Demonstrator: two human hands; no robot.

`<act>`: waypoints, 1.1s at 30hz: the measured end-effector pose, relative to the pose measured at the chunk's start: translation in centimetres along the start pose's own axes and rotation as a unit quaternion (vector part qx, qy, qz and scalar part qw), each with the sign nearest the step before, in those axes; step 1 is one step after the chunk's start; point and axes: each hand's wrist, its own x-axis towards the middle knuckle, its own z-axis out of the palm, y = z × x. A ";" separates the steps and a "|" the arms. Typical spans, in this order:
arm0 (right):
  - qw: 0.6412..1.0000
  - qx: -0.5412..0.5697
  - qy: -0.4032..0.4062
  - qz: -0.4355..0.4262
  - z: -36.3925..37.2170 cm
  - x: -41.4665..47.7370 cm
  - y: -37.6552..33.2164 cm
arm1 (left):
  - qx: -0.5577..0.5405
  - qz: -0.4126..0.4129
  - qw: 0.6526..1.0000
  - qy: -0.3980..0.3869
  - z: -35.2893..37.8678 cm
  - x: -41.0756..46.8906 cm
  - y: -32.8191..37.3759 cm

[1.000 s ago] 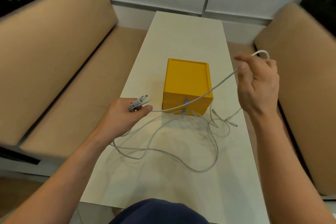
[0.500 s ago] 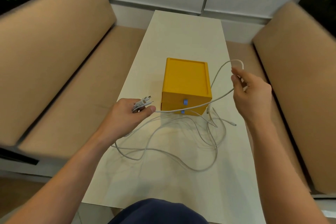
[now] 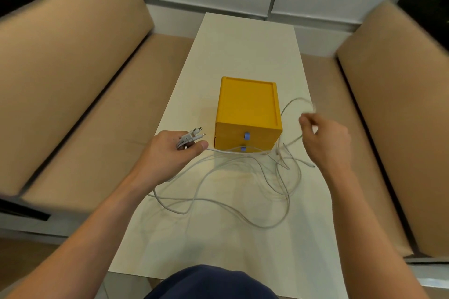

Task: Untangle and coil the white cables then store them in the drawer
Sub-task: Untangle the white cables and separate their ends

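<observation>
The white cables [image 3: 279, 162] are thin and long, and lie in a loose tangle of overlapping loops on the pale table [image 3: 243, 43], just in front of the yellow drawer box [image 3: 247, 109] and trailing toward the near edge. A couple of slim free ends point out to the right of the tangle.

The left hand [image 3: 170, 153] has its fingers curled round a bunch of cable ends, thumb pressed on top. The grey-white plugs [image 3: 192, 137] stick out past the knuckles toward the box, and one strand runs from this hand across the lower drawer front.

The right hand [image 3: 325, 141] is raised beside the box's right side. Its fingertips are closed in a pinch on one strand, which arches up in a loop above the hand and drops back to the tangle. The loop is blurred.

The box's two drawers are both closed, each with a small blue pull [image 3: 246, 135]. Tan padded benches [image 3: 73, 68] flank the table.
</observation>
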 end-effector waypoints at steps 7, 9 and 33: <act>0.858 -0.123 -0.484 0.116 3.7 -3.1 3.2 | 0.000 -0.002 1.000 -0.003 0.0 0.2 -0.3; 0.842 -0.130 -0.509 0.124 4.6 -4.3 3.6 | 0.001 -0.004 1.000 -0.009 0.2 0.1 -0.3; 0.834 0.357 -0.400 -0.130 5.8 -11.7 -12.9 | -0.484 0.013 0.869 -0.097 -0.1 -1.5 4.0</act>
